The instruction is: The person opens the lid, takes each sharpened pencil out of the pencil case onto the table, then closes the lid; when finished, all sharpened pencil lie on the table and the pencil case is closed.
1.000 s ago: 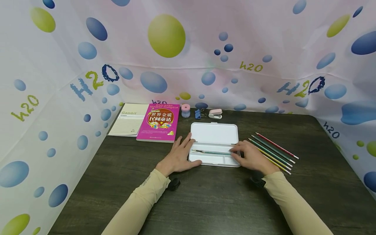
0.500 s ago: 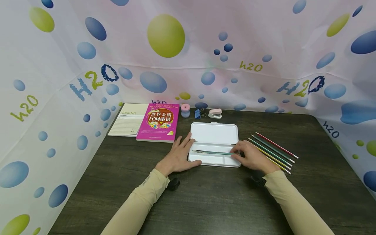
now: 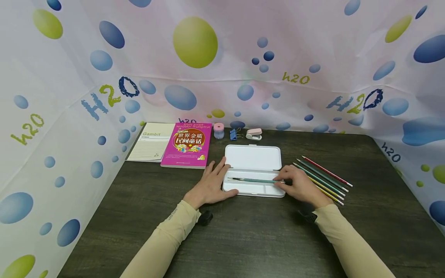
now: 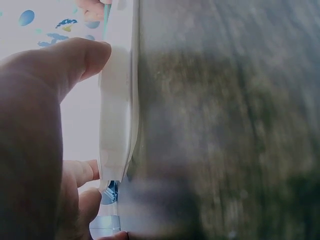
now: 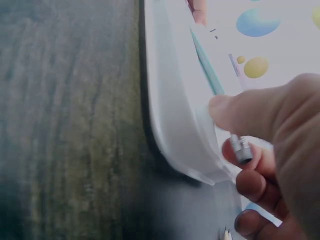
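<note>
A white pencil case (image 3: 253, 157) lies with its lid folded back on the dark table. Along its tray sits a green pencil (image 3: 255, 180), its sharpened tip toward the left. My right hand (image 3: 299, 185) pinches this pencil near its blunt end between thumb and fingers; the metal ferrule (image 5: 242, 150) shows past the thumb in the right wrist view. At the case's left end, my left hand (image 3: 210, 185) rests with fingers spread, the thumb (image 4: 92, 55) along the front edge and the other fingertips by the hinge side.
Several pencils (image 3: 325, 175), red, green and yellow, lie slanted to the right, partly behind my right wrist. At the back left are a notebook (image 3: 147, 146) and a pink book (image 3: 187, 148). A small pink-and-blue jar (image 3: 218, 131), blue binder clip (image 3: 233, 134) and pink stapler (image 3: 254, 134) stand behind the case.
The pencil's blunt end has come into sight beyond my right fingertips, which have shifted slightly to the right. My left hand keeps its place on the case.
</note>
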Available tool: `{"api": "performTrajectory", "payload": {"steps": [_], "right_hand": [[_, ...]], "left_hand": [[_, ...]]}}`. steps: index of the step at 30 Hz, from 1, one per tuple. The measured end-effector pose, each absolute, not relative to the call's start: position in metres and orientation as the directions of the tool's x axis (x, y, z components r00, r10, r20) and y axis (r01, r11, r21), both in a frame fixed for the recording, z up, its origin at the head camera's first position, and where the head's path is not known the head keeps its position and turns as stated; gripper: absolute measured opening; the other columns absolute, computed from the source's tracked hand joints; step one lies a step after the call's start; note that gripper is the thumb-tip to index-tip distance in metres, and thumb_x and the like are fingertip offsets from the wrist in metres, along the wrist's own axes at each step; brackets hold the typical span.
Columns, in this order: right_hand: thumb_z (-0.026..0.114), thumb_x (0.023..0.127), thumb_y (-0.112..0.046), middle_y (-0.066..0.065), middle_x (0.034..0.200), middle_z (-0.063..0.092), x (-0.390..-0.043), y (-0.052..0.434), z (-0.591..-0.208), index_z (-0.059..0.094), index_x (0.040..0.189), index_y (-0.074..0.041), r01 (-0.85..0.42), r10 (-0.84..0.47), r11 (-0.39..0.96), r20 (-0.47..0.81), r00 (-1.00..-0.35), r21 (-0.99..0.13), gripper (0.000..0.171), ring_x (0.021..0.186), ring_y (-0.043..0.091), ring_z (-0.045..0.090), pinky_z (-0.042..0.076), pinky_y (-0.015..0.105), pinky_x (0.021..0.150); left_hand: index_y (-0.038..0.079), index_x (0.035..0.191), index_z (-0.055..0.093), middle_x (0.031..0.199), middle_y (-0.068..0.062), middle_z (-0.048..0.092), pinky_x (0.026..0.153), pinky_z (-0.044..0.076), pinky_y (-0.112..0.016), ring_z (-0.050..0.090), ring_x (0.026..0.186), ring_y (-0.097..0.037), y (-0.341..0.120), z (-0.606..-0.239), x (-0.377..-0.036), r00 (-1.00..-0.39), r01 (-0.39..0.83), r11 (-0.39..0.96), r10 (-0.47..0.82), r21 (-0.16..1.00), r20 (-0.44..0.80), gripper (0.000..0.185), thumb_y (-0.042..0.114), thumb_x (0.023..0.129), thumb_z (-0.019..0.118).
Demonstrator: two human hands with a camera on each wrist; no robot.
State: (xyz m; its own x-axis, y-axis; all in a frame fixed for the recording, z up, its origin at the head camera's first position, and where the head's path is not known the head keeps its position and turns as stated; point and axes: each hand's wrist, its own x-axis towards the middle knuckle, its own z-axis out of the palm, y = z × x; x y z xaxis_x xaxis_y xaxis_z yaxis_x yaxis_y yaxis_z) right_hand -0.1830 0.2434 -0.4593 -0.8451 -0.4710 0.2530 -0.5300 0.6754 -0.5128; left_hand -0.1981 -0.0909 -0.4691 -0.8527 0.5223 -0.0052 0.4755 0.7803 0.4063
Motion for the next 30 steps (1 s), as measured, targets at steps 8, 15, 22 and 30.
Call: {"api": "performTrajectory", "payload": {"steps": [8, 15, 22, 30], "right_hand": [[0.078, 0.086, -0.006, -0.008, 0.089, 0.064, -0.175, 0.249, -0.461, 0.079, 0.095, -0.014, -0.488, -0.389, 0.620, 0.300, -0.871, -0.614, 0.013, 0.078, 0.008, 0.056, 0.048, 0.024, 0.064], [0.077, 0.088, -0.009, -0.007, 0.089, 0.065, -0.170, 0.257, -0.459, 0.079, 0.095, -0.013, -0.422, -0.331, 0.626, 0.266, -0.905, -0.656, 0.009, 0.078, 0.010, 0.056, 0.048, 0.023, 0.065], [0.077, 0.088, -0.011, -0.006, 0.089, 0.065, -0.161, 0.272, -0.461, 0.079, 0.098, -0.012, -0.387, -0.276, 0.658, 0.272, -0.922, -0.646, 0.010, 0.076, 0.009, 0.056, 0.049, 0.022, 0.063], [0.076, 0.089, -0.012, -0.004, 0.087, 0.064, -0.146, 0.299, -0.461, 0.079, 0.098, -0.010, -0.322, -0.191, 0.697, 0.267, -0.945, -0.641, 0.009, 0.070, 0.011, 0.050, 0.043, 0.023, 0.057]], "left_hand": [[0.015, 0.156, 0.029, 0.167, -0.008, 0.006, 0.119, 0.009, -0.059, 0.008, 0.148, -0.048, -0.093, -0.472, -0.200, -0.851, 0.482, 0.778, 0.525, 0.403, 0.004, 0.095, 0.073, 0.086, 0.056], [0.015, 0.156, 0.029, 0.167, -0.008, 0.006, 0.119, 0.009, -0.058, 0.008, 0.148, -0.048, -0.093, -0.472, -0.200, -0.849, 0.486, 0.779, 0.529, 0.396, 0.001, 0.095, 0.072, 0.086, 0.057], [0.015, 0.157, 0.028, 0.167, -0.007, 0.005, 0.119, 0.009, -0.058, 0.009, 0.148, -0.047, -0.091, -0.472, -0.199, -0.852, 0.476, 0.782, 0.524, 0.402, -0.010, 0.096, 0.073, 0.086, 0.057], [0.015, 0.157, 0.028, 0.167, -0.007, 0.005, 0.119, 0.009, -0.058, 0.008, 0.148, -0.048, -0.091, -0.471, -0.199, -0.851, 0.477, 0.777, 0.525, 0.410, -0.004, 0.095, 0.072, 0.085, 0.058]]}}
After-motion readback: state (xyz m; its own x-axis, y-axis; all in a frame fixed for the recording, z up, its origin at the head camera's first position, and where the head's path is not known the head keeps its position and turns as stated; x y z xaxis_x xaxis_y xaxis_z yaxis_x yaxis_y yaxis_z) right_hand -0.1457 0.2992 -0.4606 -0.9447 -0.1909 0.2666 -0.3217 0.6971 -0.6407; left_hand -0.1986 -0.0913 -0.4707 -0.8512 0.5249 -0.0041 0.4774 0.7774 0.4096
